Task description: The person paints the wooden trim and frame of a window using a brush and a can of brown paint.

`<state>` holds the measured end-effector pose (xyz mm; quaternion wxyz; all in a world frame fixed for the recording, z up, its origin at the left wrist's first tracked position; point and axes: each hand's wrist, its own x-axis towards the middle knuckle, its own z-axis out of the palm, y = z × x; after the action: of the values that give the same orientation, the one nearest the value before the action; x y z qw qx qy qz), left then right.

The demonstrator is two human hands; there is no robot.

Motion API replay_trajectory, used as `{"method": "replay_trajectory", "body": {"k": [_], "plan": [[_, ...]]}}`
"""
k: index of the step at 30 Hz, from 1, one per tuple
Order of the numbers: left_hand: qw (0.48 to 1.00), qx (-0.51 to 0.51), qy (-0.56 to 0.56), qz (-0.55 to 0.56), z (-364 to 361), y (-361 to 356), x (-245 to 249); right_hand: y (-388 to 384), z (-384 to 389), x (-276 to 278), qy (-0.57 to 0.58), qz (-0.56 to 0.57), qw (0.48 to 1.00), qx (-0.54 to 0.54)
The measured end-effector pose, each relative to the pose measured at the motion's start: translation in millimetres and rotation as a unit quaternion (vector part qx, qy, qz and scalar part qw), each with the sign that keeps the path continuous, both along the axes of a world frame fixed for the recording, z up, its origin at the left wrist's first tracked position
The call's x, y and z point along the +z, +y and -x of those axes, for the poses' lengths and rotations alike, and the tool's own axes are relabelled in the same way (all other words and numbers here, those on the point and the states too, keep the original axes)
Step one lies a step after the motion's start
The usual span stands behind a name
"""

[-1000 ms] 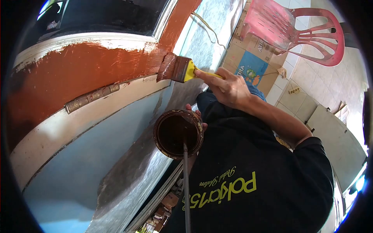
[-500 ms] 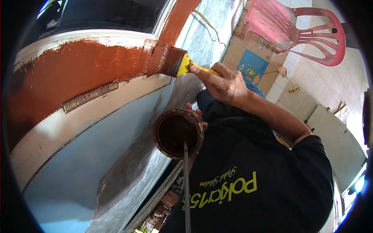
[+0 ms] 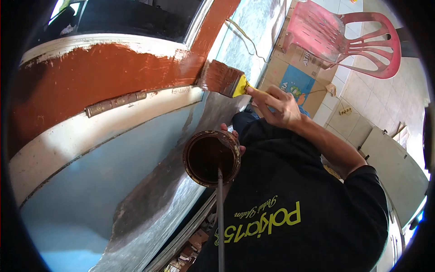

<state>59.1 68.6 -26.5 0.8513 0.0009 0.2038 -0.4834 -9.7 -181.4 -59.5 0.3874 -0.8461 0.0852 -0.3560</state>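
A paintbrush (image 3: 223,79) with wide, brown-coated bristles and a yellow handle is held in my right hand (image 3: 282,109), fingers closed around the handle. Its bristle tip lies at the right end of the reddish-brown painted wood frame (image 3: 136,72); whether it still touches is hard to tell. Below it, my left hand (image 3: 242,148) grips an open paint can (image 3: 186,156) from the far side, mostly hidden behind it, with only fingertips showing. Dark brown paint coats the can's inside. A thin grey rod (image 3: 220,217) stands in the can and runs toward me.
A rusty hinge (image 3: 115,104) sits along the frame's lower edge. Above is dark window glass (image 3: 136,18) with a white border (image 3: 108,41). A blue wall (image 3: 81,195) lies left. Cardboard (image 3: 312,61) covers the floor beside a red plastic chair (image 3: 317,29).
My right hand has drawn the paintbrush rightward and slightly down, toward the frame's end. The paint can in my left hand stays nearly in place while the view shifts a little.
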Motion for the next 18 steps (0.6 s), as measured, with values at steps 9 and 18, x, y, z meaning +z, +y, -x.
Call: {"method": "replay_trajectory", "body": {"k": [9,18], "plan": [[0.999,0.024,-0.015,-0.03,6,-2,9,3,-38,20,-0.02,0.0,1.0,-0.009],[0.999,0.033,0.007,0.025,5,-7,8,-17,-17,11,-0.044,-0.103,0.991,0.075]]}}
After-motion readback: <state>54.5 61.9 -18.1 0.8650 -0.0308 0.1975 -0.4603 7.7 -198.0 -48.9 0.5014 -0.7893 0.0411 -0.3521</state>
